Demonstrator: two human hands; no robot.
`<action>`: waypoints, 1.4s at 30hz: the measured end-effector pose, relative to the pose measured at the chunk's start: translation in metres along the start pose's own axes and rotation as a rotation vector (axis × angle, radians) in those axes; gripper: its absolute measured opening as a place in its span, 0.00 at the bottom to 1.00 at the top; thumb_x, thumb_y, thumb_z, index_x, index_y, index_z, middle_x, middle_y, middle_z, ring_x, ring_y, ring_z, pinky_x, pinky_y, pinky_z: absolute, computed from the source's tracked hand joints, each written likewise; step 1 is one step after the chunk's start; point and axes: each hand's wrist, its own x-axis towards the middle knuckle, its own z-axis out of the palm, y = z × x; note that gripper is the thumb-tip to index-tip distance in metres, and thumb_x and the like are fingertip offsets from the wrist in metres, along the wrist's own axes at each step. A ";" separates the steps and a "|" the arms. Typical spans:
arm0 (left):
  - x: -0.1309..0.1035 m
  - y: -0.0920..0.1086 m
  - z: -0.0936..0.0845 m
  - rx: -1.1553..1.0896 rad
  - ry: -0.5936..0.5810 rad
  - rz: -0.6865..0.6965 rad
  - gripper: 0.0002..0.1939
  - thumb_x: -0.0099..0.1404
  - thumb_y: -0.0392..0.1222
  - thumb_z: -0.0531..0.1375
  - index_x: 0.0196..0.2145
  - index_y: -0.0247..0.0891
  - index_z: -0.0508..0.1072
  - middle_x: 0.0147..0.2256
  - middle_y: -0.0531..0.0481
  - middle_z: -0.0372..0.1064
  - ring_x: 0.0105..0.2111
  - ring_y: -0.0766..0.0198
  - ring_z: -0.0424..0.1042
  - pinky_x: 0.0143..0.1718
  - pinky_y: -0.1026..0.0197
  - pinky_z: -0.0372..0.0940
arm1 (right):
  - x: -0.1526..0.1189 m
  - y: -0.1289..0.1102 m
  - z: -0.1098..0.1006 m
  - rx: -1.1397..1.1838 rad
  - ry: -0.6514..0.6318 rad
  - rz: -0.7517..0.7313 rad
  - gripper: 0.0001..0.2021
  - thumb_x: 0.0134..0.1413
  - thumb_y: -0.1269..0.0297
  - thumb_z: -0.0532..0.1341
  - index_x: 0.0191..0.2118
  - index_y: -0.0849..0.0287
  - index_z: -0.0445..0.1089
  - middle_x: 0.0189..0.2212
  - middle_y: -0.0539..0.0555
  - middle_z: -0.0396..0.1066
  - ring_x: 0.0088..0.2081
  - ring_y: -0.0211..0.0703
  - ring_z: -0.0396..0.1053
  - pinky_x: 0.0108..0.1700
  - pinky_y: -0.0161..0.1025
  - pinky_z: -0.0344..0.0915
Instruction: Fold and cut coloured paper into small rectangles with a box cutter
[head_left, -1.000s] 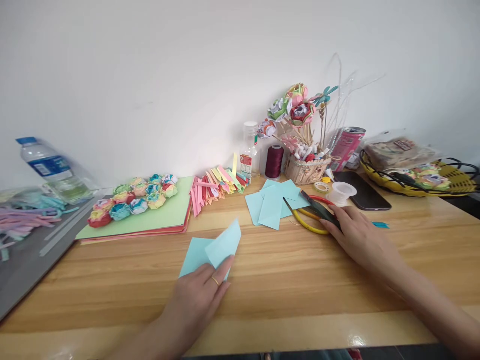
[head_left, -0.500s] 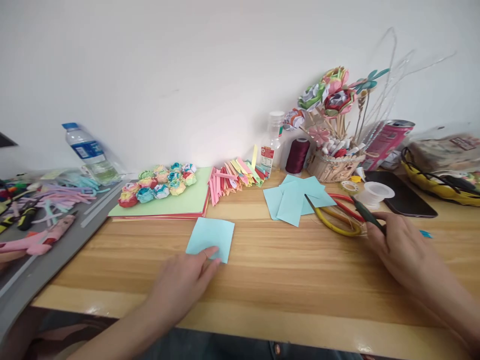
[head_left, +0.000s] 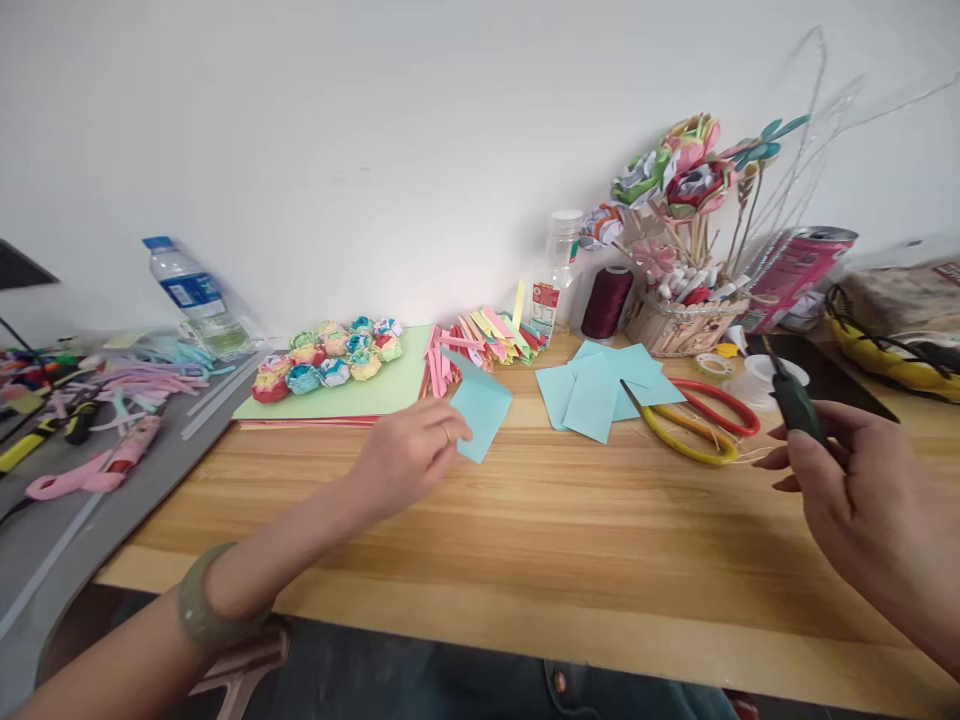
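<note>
My left hand (head_left: 412, 452) is closed on the edge of a light blue paper square (head_left: 484, 408), which is raised and tilted over the wooden table (head_left: 525, 540). In my right hand (head_left: 862, 480) is a dark green tool (head_left: 795, 400) with a thin metal tip pointing up. More blue paper pieces (head_left: 592, 400) lie overlapped at the middle right. Beside them are scissors (head_left: 694, 447) with yellow and red handles, left of my right hand.
Paper flowers (head_left: 364, 357) sit on green sheets (head_left: 300, 402) at the back left. Folded strips (head_left: 487, 340), a glass bottle (head_left: 559, 265), a thread spool (head_left: 607, 300) and a flower basket (head_left: 682, 325) stand along the wall. A water bottle (head_left: 196, 300) leans at the left.
The blue square has come up off the table in my left hand, moving right and away from me. My right hand has lifted with the green tool, whose tip now points more upward.
</note>
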 end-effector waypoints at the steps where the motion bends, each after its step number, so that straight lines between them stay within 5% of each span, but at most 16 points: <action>1: 0.007 -0.003 0.001 -0.026 0.082 -0.044 0.13 0.62 0.27 0.49 0.32 0.36 0.72 0.33 0.48 0.72 0.34 0.64 0.71 0.34 0.62 0.65 | 0.000 -0.005 0.000 0.074 -0.023 0.015 0.25 0.54 0.49 0.46 0.51 0.61 0.57 0.26 0.56 0.69 0.25 0.48 0.69 0.24 0.41 0.62; 5: 0.044 -0.017 0.007 0.059 0.199 -0.049 0.19 0.58 0.23 0.47 0.40 0.37 0.70 0.43 0.47 0.69 0.45 0.61 0.68 0.45 0.58 0.64 | -0.001 -0.030 0.002 0.196 -0.100 -0.058 0.26 0.51 0.48 0.49 0.50 0.61 0.59 0.31 0.57 0.69 0.28 0.47 0.67 0.28 0.42 0.63; 9: 0.079 -0.031 0.020 0.260 -0.107 0.068 0.31 0.55 0.19 0.46 0.56 0.34 0.59 0.58 0.44 0.57 0.59 0.56 0.53 0.57 0.48 0.52 | -0.003 -0.048 0.006 0.313 -0.228 -0.105 0.24 0.55 0.48 0.50 0.51 0.60 0.59 0.37 0.58 0.69 0.33 0.45 0.67 0.34 0.41 0.63; 14: 0.100 -0.046 0.043 0.416 -0.418 0.128 0.36 0.54 0.20 0.49 0.60 0.31 0.51 0.54 0.40 0.62 0.60 0.48 0.47 0.59 0.37 0.39 | -0.007 -0.049 0.013 0.368 -0.276 -0.186 0.22 0.58 0.49 0.49 0.49 0.59 0.59 0.38 0.57 0.68 0.35 0.44 0.65 0.37 0.41 0.62; 21: 0.115 -0.058 0.047 0.386 -0.436 0.042 0.40 0.52 0.23 0.53 0.62 0.30 0.47 0.59 0.36 0.52 0.60 0.46 0.44 0.59 0.41 0.41 | -0.005 -0.039 0.015 0.334 -0.229 -0.255 0.21 0.57 0.48 0.49 0.49 0.57 0.60 0.36 0.55 0.68 0.32 0.43 0.65 0.33 0.41 0.62; 25: 0.120 -0.066 0.043 0.290 -0.437 -0.029 0.38 0.50 0.24 0.54 0.60 0.32 0.53 0.47 0.40 0.66 0.55 0.48 0.53 0.53 0.44 0.53 | -0.003 -0.044 0.015 0.337 -0.233 -0.285 0.20 0.57 0.49 0.50 0.47 0.58 0.61 0.36 0.56 0.69 0.33 0.44 0.67 0.33 0.41 0.63; 30: 0.103 -0.051 0.030 0.063 -0.197 0.069 0.18 0.58 0.26 0.53 0.43 0.38 0.73 0.34 0.47 0.70 0.44 0.56 0.63 0.46 0.54 0.61 | -0.008 -0.045 0.013 0.324 -0.240 -0.356 0.19 0.58 0.51 0.50 0.49 0.58 0.60 0.41 0.58 0.70 0.38 0.46 0.70 0.37 0.41 0.66; 34: 0.063 -0.028 0.022 -0.206 -0.045 0.083 0.18 0.58 0.23 0.50 0.32 0.38 0.75 0.35 0.48 0.68 0.40 0.62 0.67 0.41 0.58 0.64 | -0.016 -0.044 0.007 0.242 -0.288 -0.495 0.18 0.59 0.53 0.50 0.51 0.56 0.59 0.44 0.57 0.71 0.41 0.47 0.71 0.38 0.42 0.68; 39: 0.016 -0.024 0.038 -0.382 -0.074 -0.016 0.19 0.56 0.22 0.49 0.34 0.39 0.74 0.42 0.46 0.70 0.47 0.61 0.68 0.48 0.54 0.64 | -0.026 -0.053 0.004 0.090 -0.509 -0.667 0.15 0.60 0.58 0.49 0.51 0.53 0.59 0.41 0.53 0.74 0.36 0.47 0.74 0.32 0.43 0.69; 42: 0.008 -0.027 0.045 -0.359 -0.232 -0.096 0.23 0.52 0.20 0.47 0.36 0.41 0.74 0.44 0.49 0.72 0.52 0.59 0.65 0.57 0.45 0.52 | -0.027 -0.059 0.009 0.024 -0.554 -0.737 0.14 0.60 0.60 0.49 0.50 0.55 0.61 0.38 0.53 0.74 0.32 0.48 0.74 0.30 0.45 0.69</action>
